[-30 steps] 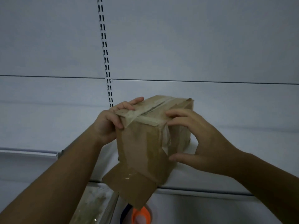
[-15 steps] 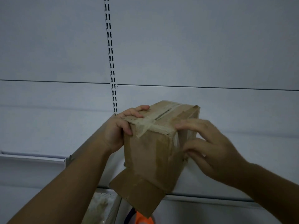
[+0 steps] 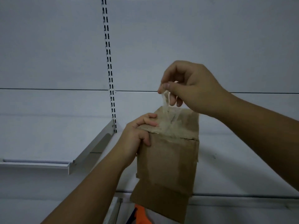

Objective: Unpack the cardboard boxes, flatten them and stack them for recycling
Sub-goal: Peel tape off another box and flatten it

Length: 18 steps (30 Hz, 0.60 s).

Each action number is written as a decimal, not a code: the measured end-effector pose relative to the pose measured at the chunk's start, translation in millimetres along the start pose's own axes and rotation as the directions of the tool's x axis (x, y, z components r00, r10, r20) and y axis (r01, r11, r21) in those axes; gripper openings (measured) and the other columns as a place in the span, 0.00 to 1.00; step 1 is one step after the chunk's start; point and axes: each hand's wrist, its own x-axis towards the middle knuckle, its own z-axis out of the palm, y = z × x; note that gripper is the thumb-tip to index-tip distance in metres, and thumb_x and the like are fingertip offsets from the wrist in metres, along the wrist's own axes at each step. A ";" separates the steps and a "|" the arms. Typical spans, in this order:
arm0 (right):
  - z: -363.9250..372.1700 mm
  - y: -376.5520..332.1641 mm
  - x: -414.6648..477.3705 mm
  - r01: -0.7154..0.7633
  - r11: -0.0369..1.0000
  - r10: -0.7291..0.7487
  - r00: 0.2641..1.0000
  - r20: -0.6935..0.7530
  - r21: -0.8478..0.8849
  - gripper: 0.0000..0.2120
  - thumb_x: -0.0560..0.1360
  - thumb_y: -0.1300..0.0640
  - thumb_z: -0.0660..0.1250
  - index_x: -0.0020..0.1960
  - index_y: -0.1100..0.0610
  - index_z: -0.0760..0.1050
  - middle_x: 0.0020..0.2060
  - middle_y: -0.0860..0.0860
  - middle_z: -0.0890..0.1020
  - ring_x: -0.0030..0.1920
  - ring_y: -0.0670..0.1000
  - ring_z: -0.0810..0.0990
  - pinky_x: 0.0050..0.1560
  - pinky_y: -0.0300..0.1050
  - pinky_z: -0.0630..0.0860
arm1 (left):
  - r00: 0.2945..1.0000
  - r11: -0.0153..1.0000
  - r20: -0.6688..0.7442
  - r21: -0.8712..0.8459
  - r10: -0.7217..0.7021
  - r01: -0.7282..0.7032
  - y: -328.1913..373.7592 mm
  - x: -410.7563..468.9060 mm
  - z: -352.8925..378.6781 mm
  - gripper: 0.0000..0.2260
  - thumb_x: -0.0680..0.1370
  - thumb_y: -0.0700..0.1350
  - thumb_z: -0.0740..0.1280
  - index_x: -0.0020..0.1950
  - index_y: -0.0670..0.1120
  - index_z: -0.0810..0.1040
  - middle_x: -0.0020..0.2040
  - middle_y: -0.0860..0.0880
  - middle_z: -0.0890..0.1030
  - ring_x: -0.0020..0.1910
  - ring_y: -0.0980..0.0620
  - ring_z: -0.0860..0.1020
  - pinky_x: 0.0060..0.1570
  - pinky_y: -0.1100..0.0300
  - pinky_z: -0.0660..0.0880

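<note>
Our left hand curls its grip round the top corner of the worn brown cardboard box, held aloft before a white panelled wall; our right hand pinches a wrinkled clear tape strip stretched up from its top.

Brown cardboard box, clear tape, white shelf, possibly orange object.

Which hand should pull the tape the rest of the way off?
Right, probably: the right hand pinches the lifted tape, while the left hand grips the box, steadying it.
</note>
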 end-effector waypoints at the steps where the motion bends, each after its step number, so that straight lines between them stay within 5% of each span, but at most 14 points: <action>1: 4.7 3.3 4.4 -0.065 0.996 0.066 0.998 -0.016 0.065 0.08 0.75 0.68 0.63 0.42 0.56 0.74 0.35 0.49 0.84 0.26 0.48 0.79 0.26 0.40 0.75 | 1.000 0.999 -0.015 0.044 0.023 -0.022 1.2 -2.9 2.4 0.19 0.48 0.33 0.59 0.30 0.49 0.81 0.56 0.52 0.78 0.61 0.50 0.73 0.53 0.57 0.73; 5: 25.2 27.3 4.9 -0.387 0.856 0.412 0.911 -0.002 0.342 0.07 0.75 0.67 0.59 0.44 0.58 0.74 0.35 0.53 0.84 0.25 0.47 0.77 0.24 0.38 0.72 | 0.989 0.914 -0.007 0.382 0.151 -0.137 10.5 -12.5 2.3 0.23 0.56 0.35 0.64 0.46 0.54 0.80 0.60 0.59 0.75 0.66 0.63 0.66 0.60 0.70 0.66; 9: 26.9 40.8 -4.1 -0.381 0.821 0.453 0.888 -0.080 0.425 0.11 0.72 0.66 0.56 0.37 0.59 0.76 0.28 0.53 0.82 0.23 0.46 0.71 0.21 0.35 0.63 | 0.970 0.671 0.196 0.701 0.143 -0.241 18.3 -20.1 -1.4 0.31 0.66 0.45 0.66 0.68 0.60 0.65 0.62 0.66 0.68 0.63 0.70 0.65 0.63 0.71 0.64; 13: 22.7 43.7 -7.9 -0.336 0.749 0.456 0.887 -0.076 0.571 0.13 0.72 0.68 0.55 0.34 0.61 0.75 0.26 0.54 0.80 0.24 0.48 0.73 0.24 0.36 0.70 | 0.946 0.520 0.296 0.791 0.132 -0.321 32.1 -15.0 0.4 0.29 0.68 0.52 0.67 0.69 0.60 0.65 0.59 0.70 0.65 0.60 0.73 0.63 0.67 0.61 0.62; 18: 20.1 47.5 -12.1 -0.379 0.591 0.522 0.853 0.021 0.712 0.11 0.71 0.67 0.54 0.34 0.63 0.73 0.31 0.59 0.80 0.33 0.53 0.79 0.35 0.44 0.78 | 0.912 0.537 0.408 0.780 -0.044 -0.323 53.3 -12.0 3.9 0.28 0.66 0.53 0.67 0.65 0.67 0.65 0.58 0.75 0.62 0.61 0.67 0.65 0.60 0.70 0.64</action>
